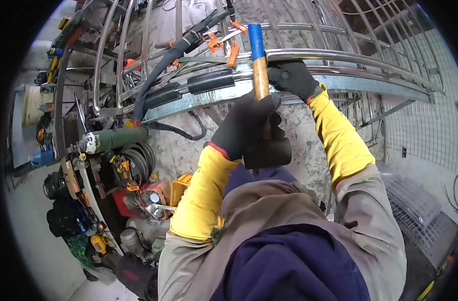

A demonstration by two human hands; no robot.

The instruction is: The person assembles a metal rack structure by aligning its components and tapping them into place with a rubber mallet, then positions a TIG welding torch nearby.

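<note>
My left hand [246,123], in a black glove, is closed around a mallet, close to its head. The mallet's wooden handle [260,79] points up and away from me, with a blue end section. Its dark head [268,153] hangs below the hand, in front of my body. My right hand [295,79], also black-gloved, is at the shiny metal tube [354,56] of a railing, just right of the handle. Its fingers look curled over the tubing, though the tips are partly hidden. Black sleeves [211,82] wrap part of the tubing on the left.
A galvanized beam [369,86] runs beneath the railing. Orange clamps [233,54] and a dark cable [163,70] lie across the tubes. At left are a green gas cylinder [121,139], coiled hose [138,158] and power tools. Wire mesh [412,200] stands at right.
</note>
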